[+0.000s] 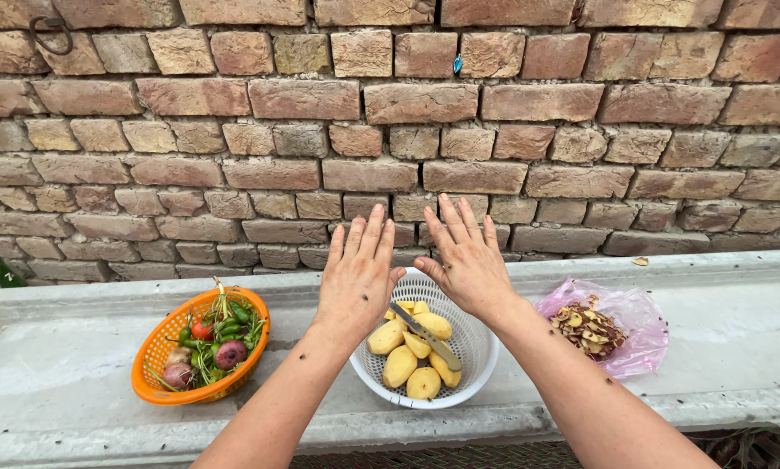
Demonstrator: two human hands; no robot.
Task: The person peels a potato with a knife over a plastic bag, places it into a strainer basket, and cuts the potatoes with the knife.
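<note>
On the grey concrete ledge below the rough red-brown brick wall, a round white perforated plastic basket sat near the front edge. It held smooth, pale yellow peeled potatoes, and a knife with a dull metal blade lay slanted across them. Both of the person's hands hovered above the basket, backs up, fingers straight and spread wide, gripping nothing. The left hand hung over the basket's left rim, the right hand over its far right side, thumbs nearly meeting. To the left, apart from the white basket, stood an orange woven-pattern plastic basket heaped with green chillies, a red tomato and purple-skinned onions. To the right, a crumpled thin pink plastic bag lay open, bearing a pile of curled brown-and-cream potato peelings. A dark green bottle leaned at the far left.
</note>
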